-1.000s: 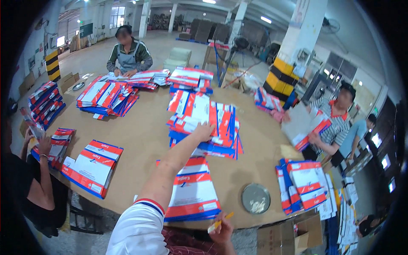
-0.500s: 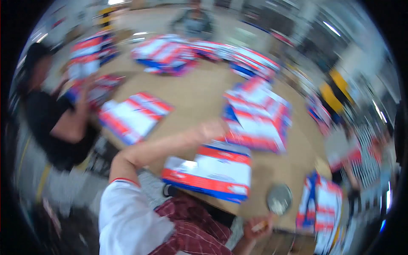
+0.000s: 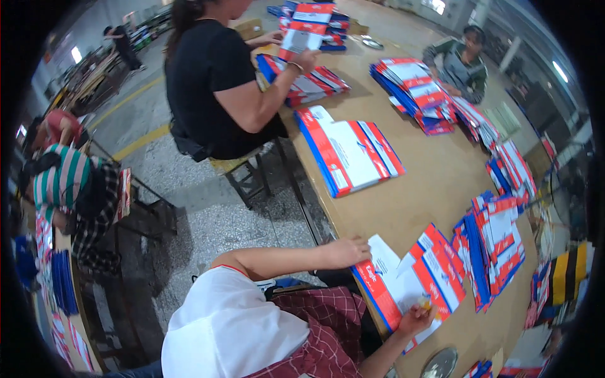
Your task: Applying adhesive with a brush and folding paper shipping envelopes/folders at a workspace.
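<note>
My left hand (image 3: pixel 348 251) reaches along the near table edge, fingers curled on the corner of a stack of red, white and blue envelopes (image 3: pixel 413 280). The stack lies flat on the brown table (image 3: pixel 409 195) in front of me. At the stack's near side, my right hand (image 3: pixel 414 319) is closed around a small yellow object (image 3: pixel 428 305) and rests on the top envelope. My white sleeve and a checked cloth on my lap fill the lower middle.
A seated person in a black shirt (image 3: pixel 214 75) holds an envelope at the table's left side. Another person (image 3: pixel 463 60) sits across. More envelope stacks (image 3: pixel 350 151) (image 3: pixel 498 246) cover the table. A round metal lid (image 3: pixel 439 364) lies near me. A person in stripes (image 3: pixel 63 183) sits far left.
The view has swung to the left. My left hand has drawn back from the far stack to the corner of the near stack. My right hand stays low with the yellow object.
</note>
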{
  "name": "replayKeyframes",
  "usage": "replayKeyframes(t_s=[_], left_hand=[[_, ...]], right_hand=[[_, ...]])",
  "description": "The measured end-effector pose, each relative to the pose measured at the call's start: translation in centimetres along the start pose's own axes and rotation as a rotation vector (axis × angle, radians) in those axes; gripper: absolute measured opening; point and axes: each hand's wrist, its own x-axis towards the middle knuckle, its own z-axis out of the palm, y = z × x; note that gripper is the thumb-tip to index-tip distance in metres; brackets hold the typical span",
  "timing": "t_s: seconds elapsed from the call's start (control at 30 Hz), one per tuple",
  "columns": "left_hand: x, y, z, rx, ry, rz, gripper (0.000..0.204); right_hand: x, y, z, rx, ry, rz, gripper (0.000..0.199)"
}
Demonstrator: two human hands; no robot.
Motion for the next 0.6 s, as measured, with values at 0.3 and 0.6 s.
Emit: replayKeyframes(t_s=[0.3, 0.6], left_hand=[[6.1, 2.1, 0.0, 0.054, 0.328, -0.119, 0.047], [8.5, 3.3, 1.8, 0.025, 0.150, -0.060, 0.042]], right_hand=[[3.3, 3.0, 3.0, -0.123, 0.108, -0.001, 0.004], [2.0, -0.3, 3.4, 0.077, -0.063, 0.113, 0.007]])
